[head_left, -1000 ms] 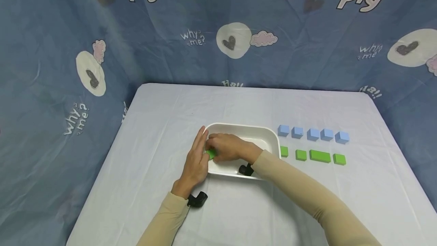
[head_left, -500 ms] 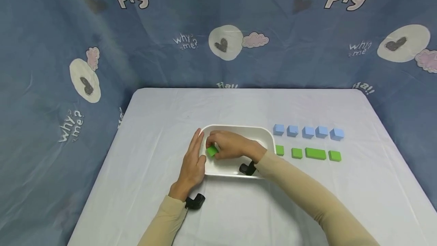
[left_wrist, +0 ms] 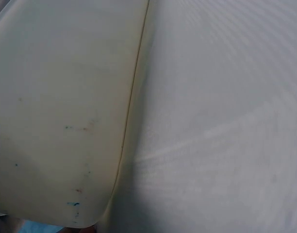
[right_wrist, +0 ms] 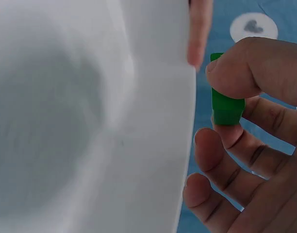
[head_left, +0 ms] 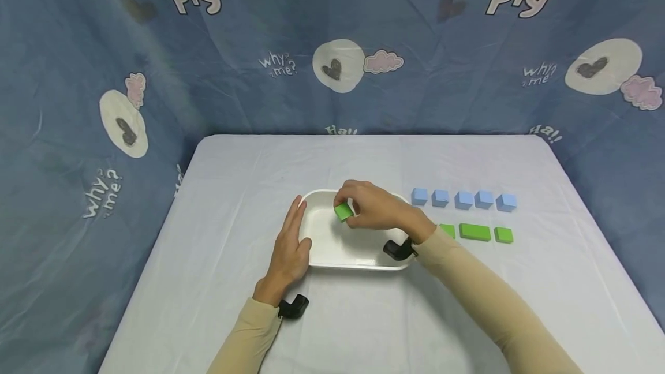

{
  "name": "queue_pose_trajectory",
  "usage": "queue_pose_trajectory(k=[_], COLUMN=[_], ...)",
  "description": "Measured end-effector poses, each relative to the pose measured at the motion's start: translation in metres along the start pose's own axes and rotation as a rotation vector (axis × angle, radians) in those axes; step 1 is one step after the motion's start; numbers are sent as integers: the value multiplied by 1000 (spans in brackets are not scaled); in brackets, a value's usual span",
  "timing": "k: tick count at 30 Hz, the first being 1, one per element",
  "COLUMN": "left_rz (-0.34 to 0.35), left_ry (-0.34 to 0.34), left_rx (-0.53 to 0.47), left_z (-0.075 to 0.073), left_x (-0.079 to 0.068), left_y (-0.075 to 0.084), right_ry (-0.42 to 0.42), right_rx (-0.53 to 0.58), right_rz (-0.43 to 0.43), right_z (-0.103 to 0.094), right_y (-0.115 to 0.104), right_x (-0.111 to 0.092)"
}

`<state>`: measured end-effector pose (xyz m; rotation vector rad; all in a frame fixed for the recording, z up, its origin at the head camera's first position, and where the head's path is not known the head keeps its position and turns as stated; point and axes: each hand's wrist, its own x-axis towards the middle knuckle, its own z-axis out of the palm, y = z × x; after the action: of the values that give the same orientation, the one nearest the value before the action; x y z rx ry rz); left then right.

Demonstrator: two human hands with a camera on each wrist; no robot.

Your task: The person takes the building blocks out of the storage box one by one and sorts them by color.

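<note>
My right hand (head_left: 376, 206) pinches a green block (head_left: 343, 212) between thumb and fingers, raised over the white tray (head_left: 332, 250). In the right wrist view, the thumb lies across the green block (right_wrist: 227, 112), while two lower fingers are loosely bent away from it. At the tray's left end rests my left hand (head_left: 288, 253), its fingers straight along the outside and its thumb against the rim. The left wrist view shows the tray (left_wrist: 66, 97) close up, with small coloured specks, and little of the hand.
Right of the tray, a row of several light blue cubes (head_left: 464, 199) lies behind a row of green blocks, including a longer green block (head_left: 475, 232). My right forearm partly covers that side. A white cloth covers the table (head_left: 249, 178); a blue printed curtain (head_left: 239, 97) hangs behind.
My right hand has lifted the green block from the tray's left end and moved it up and rightward. My left hand stays at the tray's left end.
</note>
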<state>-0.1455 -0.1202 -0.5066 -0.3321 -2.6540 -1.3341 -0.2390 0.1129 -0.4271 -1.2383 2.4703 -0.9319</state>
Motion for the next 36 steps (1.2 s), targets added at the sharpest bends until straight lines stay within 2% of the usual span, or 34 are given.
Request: queue_pose_trajectory(k=[6,15,24,36], left_rz=[2,0,-13,7], left_ry=[2,3,3,3], left_rx=[-7,-3,-27,-21], left_z=[1,1,-2,2], left_x=[0,0,-1,0], left_y=[0,-1,-2,-4], right_ry=[61,144,225,286], right_rx=[25,-31,-45,-107], right_rz=[81,175,219,392], right_z=[-19,-47,-64,-84], right_y=[10,26,41,53], right_x=[-27,-70,-107,-168])
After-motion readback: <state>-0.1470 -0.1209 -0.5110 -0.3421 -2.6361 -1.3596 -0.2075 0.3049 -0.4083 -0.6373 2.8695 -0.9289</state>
